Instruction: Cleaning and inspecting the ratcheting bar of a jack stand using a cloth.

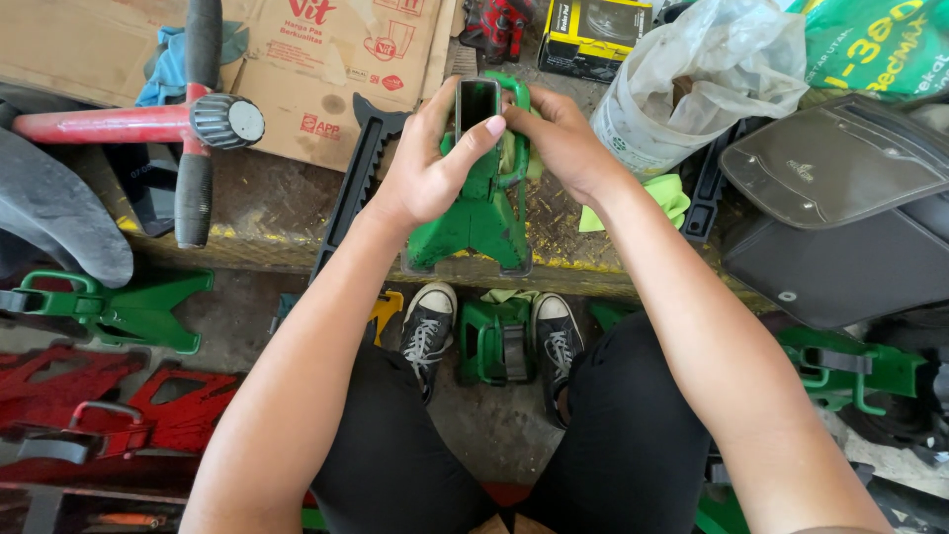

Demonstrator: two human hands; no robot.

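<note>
A green jack stand [481,220] stands upright on a yellow-edged metal step [267,237] in front of me. My left hand [435,158] grips the top of its square hollow column, thumb across the opening. My right hand [559,133] wraps the other side of the column top, over the green handle, with a bit of yellow-green cloth under the fingers. A black toothed post [358,178] lies on the step just left of the stand.
A second green jack stand [497,341] sits on the floor between my shoes. More green stands [119,309] and red ones [119,400] lie at left, another green stand [850,371] at right. A red cross wrench [148,119], cardboard, a plastic bag [692,79] and black covers [840,218] surround the step.
</note>
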